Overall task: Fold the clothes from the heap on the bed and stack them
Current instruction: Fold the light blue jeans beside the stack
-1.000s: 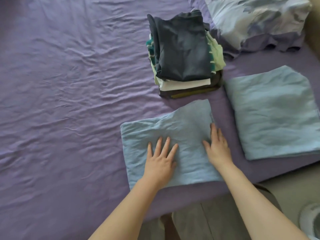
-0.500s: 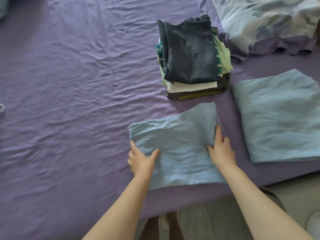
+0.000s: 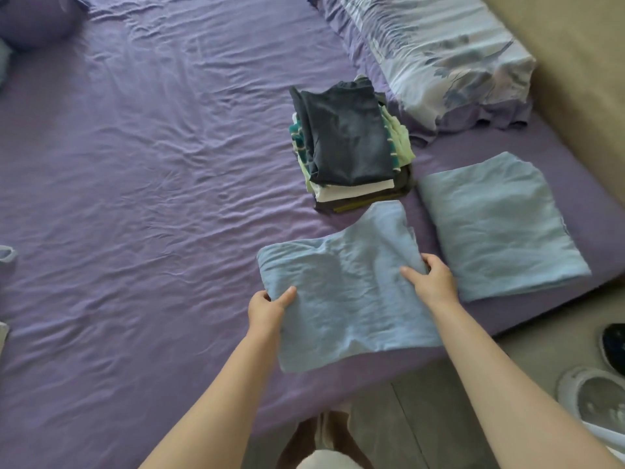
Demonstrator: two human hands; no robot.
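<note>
**Two hands hold a folded blue cloth near the bed's edge**

A folded light blue cloth (image 3: 345, 286) lies on the purple bed (image 3: 142, 204), close to the bed's near edge. The left hand (image 3: 267, 309) grips the cloth's left edge. Its thumb lies on top and its fingers (image 3: 258, 296) curl under the cloth. The right hand (image 3: 434, 282) grips the right edge the same way, with the thumb on top and the fingers (image 3: 429, 260) wrapped round the side. The cloth's near edge sags a little and looks wrinkled.

Just past the cloth's far corner sits a stack of folded clothes (image 3: 351, 150). A dark blue piece is on top. Green, white and dark brown pieces show at the sides below it. The cloth's far corner almost touches the bottom of the stack.

Just to the right lies a second folded blue cloth (image 3: 497, 225), flat on the bed. A thin strip of purple sheet shows between the two blue cloths. Its right side lies near the bed's right edge.

Behind the stack is a pillow (image 3: 436, 52) with a flower print, by a tan wall (image 3: 575, 79).

To the left, the bed is a wide stretch of wrinkled purple sheet. Far off at the top left corner is a purple cushion (image 3: 33, 18).

On the floor (image 3: 548, 330) at the right are a dark shoe (image 3: 614, 343) and a grey and white thing (image 3: 595, 397) that is hard to make out.
</note>
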